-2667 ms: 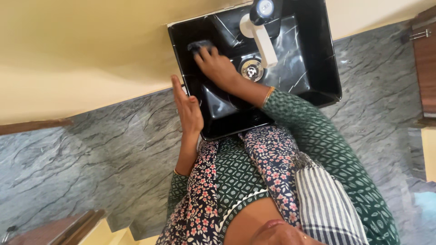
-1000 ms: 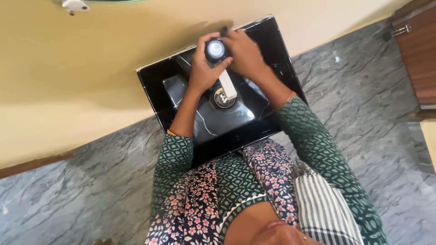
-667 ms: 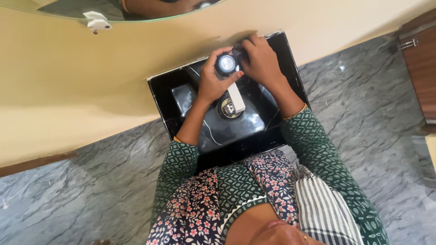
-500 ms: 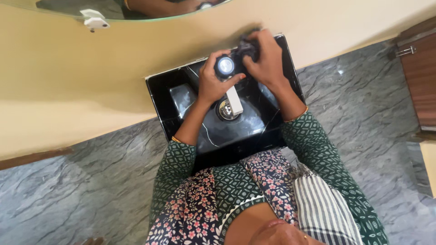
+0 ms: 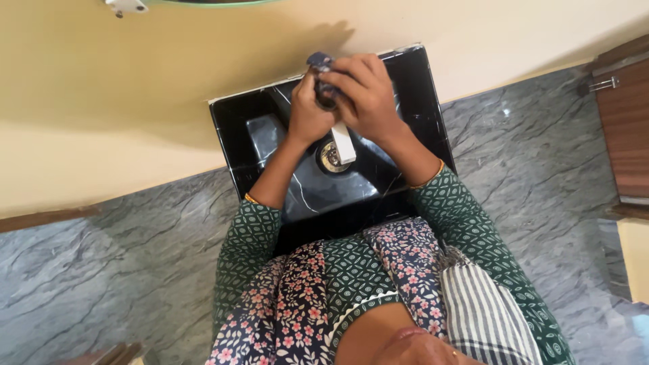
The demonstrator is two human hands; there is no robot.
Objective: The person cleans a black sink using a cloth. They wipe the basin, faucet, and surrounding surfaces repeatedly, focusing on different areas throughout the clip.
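Cloth (image 5: 320, 64), dark, clamped in right hand (image 5: 365, 94) fingers, pressed over tap (image 5: 341, 138) top. Left hand (image 5: 307, 115) closed round tap body just beside right. White spout projects below both hands, above black basin (image 5: 419, 88) drain (image 5: 329, 155).

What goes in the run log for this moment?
right hand: presses dark blue cloth on tap top | left hand: grips tap | white spout above black marble-veined sink
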